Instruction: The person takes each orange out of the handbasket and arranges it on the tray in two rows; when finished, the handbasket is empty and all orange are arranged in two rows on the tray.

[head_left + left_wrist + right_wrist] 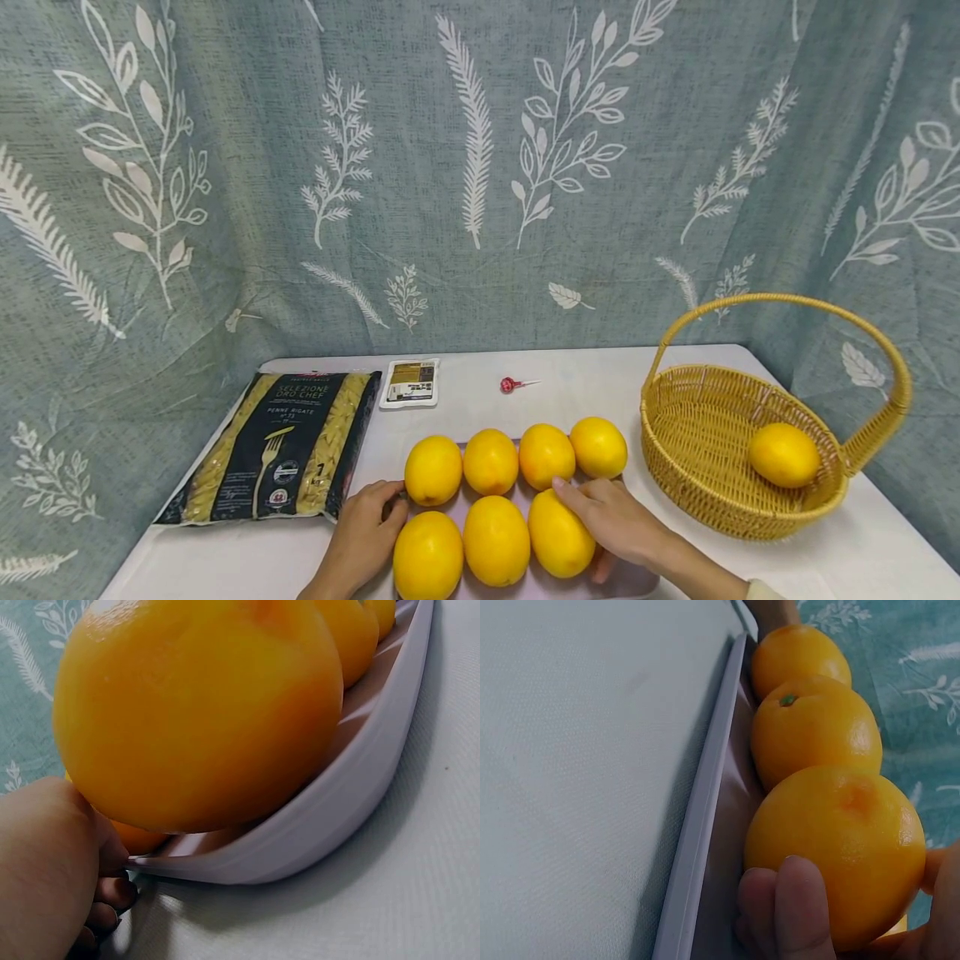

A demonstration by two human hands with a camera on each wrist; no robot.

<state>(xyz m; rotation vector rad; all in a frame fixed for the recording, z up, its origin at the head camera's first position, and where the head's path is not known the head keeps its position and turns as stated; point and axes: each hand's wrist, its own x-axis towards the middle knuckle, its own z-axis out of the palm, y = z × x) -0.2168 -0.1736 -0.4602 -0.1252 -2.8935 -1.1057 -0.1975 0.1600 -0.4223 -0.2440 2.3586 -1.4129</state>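
Note:
Several yellow-orange oranges lie in two rows in a pale lilac tray. My right hand grips the orange at the right end of the near row. In the right wrist view, its fingers curl against that orange's near side, and the thumb side is partly out of frame. My left hand pinches the tray's left rim, beside the left oranges. In the left wrist view, the left hand has its other fingers curled below the rim. Oranges hide most of the tray floor.
To the right stands a wicker basket with a tall handle, holding one orange. A bag of penne pasta lies at the left. Behind the tray are a small flat packet and a red-wrapped lollipop. A patterned curtain borders the table.

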